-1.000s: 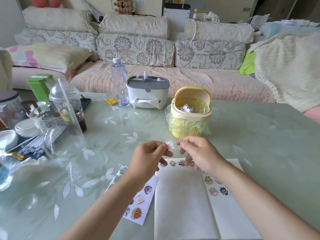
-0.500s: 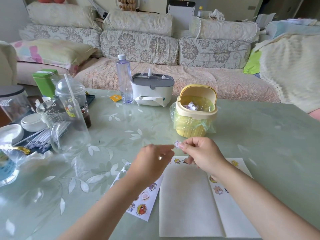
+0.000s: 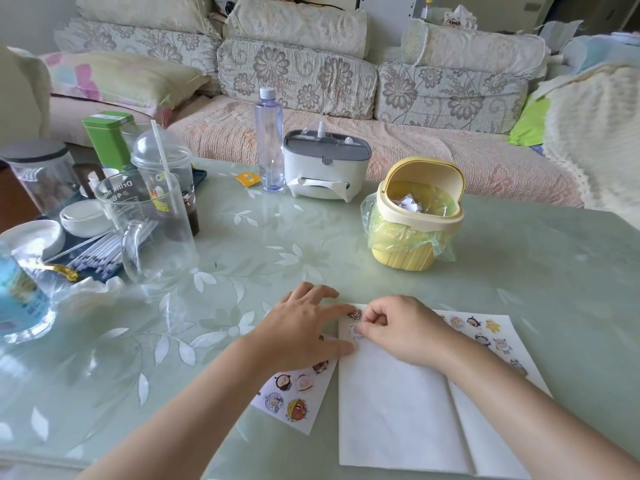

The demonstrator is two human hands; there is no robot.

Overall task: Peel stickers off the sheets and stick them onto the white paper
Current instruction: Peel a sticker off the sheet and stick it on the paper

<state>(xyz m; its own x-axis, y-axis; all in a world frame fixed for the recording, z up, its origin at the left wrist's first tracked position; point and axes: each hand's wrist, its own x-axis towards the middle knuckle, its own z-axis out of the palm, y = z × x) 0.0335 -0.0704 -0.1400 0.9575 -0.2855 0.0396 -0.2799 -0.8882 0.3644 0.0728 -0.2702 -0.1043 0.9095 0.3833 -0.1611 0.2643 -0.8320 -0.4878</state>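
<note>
The white paper (image 3: 391,403) lies near the table's front edge, with several cartoon stickers along its top and right side. My right hand (image 3: 405,329) has its fingers curled and presses a small pale sticker (image 3: 356,332) onto the paper's top left corner with its fingertips. My left hand (image 3: 304,329) lies flat with straight fingers, its fingertips on the paper's left edge. It covers the upper part of a sticker sheet (image 3: 294,400) that lies left of the paper with round cartoon stickers on it.
A yellow mini bin (image 3: 415,216) with a bag liner stands behind the paper. A tissue box (image 3: 325,164) and a clear bottle (image 3: 269,140) stand farther back. Glass pitcher (image 3: 152,226), domed cup (image 3: 166,181), jar and dishes crowd the left side. A sofa runs behind.
Both hands came down from above the table to the paper. The sticker passed from the left fingers to the right hand, which now presses it on the paper. The left hand flattened.
</note>
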